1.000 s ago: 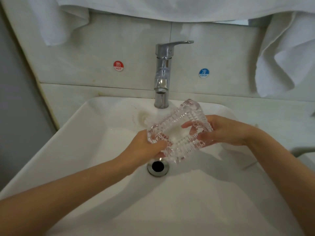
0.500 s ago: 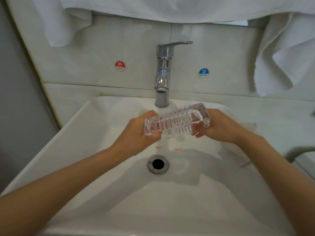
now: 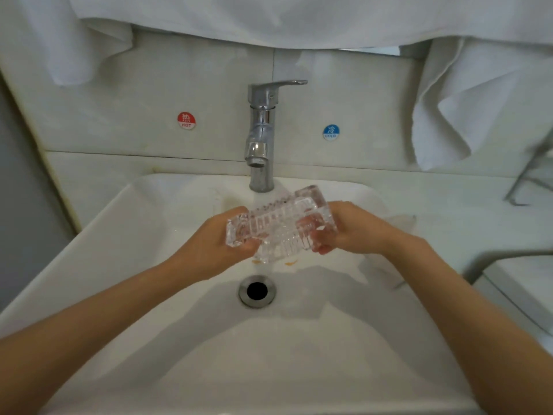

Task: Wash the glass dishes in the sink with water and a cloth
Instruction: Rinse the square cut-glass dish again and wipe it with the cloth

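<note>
Glass comes first: the ribbed glass dish [image 3: 278,223] hangs over the sink [image 3: 98,226], just under and in front of the tap [image 3: 261,136], turned on its edge between both hands. The left hand [image 3: 215,244] grips its left end with fingers curled round it, and the right hand [image 3: 353,229] clamps the right end likewise. I judge the tilt lets water drain off the ribs into the bowl, though I cannot tell whether the tap is running. Neither hand holds a cloth. Below, the basin gives me open room down to the drain [image 3: 256,291], with orange flecks [image 3: 291,262] just beneath the dish. The spout sits close behind, so lifting risks a knock.
</note>
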### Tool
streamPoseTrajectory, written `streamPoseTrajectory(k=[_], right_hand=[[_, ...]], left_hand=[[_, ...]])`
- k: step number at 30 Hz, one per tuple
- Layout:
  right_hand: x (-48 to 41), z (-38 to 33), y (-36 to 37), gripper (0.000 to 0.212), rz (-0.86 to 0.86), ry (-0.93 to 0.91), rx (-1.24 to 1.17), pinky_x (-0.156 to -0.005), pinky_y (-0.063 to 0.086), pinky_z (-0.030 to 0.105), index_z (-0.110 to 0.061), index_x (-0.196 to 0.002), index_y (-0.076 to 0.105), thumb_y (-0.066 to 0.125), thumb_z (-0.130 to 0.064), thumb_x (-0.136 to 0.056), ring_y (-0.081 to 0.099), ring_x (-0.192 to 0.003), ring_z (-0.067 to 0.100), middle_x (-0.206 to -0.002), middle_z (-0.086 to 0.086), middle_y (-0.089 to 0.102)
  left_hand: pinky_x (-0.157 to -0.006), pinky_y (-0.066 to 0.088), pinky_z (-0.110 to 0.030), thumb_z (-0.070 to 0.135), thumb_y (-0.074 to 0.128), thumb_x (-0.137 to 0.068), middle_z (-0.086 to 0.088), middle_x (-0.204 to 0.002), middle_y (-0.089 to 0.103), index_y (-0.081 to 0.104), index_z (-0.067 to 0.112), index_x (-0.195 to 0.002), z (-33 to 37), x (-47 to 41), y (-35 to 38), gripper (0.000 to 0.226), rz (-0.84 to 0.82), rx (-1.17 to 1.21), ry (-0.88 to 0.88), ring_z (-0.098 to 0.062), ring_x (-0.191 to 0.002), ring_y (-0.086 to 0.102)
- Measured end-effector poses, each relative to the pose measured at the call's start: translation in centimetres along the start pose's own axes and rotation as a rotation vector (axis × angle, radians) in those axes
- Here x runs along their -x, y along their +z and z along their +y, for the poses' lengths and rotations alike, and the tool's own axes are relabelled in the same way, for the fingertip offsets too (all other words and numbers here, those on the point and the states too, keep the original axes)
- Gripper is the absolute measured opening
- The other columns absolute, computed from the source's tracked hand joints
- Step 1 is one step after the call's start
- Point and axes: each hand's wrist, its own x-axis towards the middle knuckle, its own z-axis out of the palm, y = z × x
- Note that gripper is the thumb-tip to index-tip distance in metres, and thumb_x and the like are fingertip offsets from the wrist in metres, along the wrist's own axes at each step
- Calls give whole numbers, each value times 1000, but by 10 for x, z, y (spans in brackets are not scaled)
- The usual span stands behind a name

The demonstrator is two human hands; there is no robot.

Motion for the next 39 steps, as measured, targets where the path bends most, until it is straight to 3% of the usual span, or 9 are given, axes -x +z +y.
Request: streamPoseTrajectory(k=[3,7,12,19,21,25,29,33,39], right_hand=[[-2,-2,-5,20,118,-46,-43,-67,56,18,-25,-96,61,58,-6,-91,67,-68,6,-84,-3,65],[-2,0,1,16,1,7,-122,-71,58,24,-4,-104,60,58,0,-89,67,-75,15,-89,10,66],[0,3,14,28,-173,56,-342,-73,58,25,-13,-110,56,58,4,-87,65,-82,20,-97,10,64],[0,7,40,34,-227,125,-406,-71,56,21,-16,-115,54,62,2,-86,66,-80,6,-89,-4,64],[-1,10,42,34,-263,189,-317,-69,54,19,-16,-112,56,65,1,-84,66,-79,5,-86,-8,65],[-4,15,15,45,-228,225,429,-89,40,19,-8,-123,57,71,-12,-81,57,-108,17,-114,-1,58],[12,30,-45,62,268,372,497,-102,34,31,-22,-131,49,75,-17,-75,40,-127,25,-137,5,44],[28,53,-54,97,103,841,558,-99,36,39,-8,-142,22,77,-44,-71,37,-130,33,-144,15,31],[27,60,-56,75,160,814,565,-84,38,30,-8,-128,45,76,-45,-71,50,-118,30,-131,12,51]], left_hand=[[-49,39,-9,45,53,-61,16,-66,57,52,20,-76,9,0,-2,29,70,24,117,-1,-56,52],[-56,41,-5,11,54,-66,24,-76,61,55,27,-86,16,9,10,25,146,128,181,6,-64,58],[-73,55,-19,1,64,-84,15,-97,66,48,32,-102,11,12,18,40,223,240,201,-10,-92,68],[-59,52,-12,-10,59,-82,33,-86,58,45,37,-87,16,17,18,50,317,108,201,6,-83,62],[-59,55,-19,-8,59,-84,30,-84,61,46,38,-85,16,17,17,48,323,71,193,-1,-79,65],[-62,56,-29,0,61,-85,13,-82,67,49,29,-82,15,16,18,32,298,60,122,-7,-72,69],[-61,55,-19,-7,57,-85,3,-86,69,49,24,-81,15,15,18,33,275,112,71,-8,-76,71],[-64,57,-24,-10,56,-84,2,-85,68,48,24,-82,17,16,18,34,256,107,49,-7,-74,71],[-70,58,-44,-6,61,-83,0,-85,69,50,19,-83,17,19,18,27,225,106,36,-20,-75,71]])
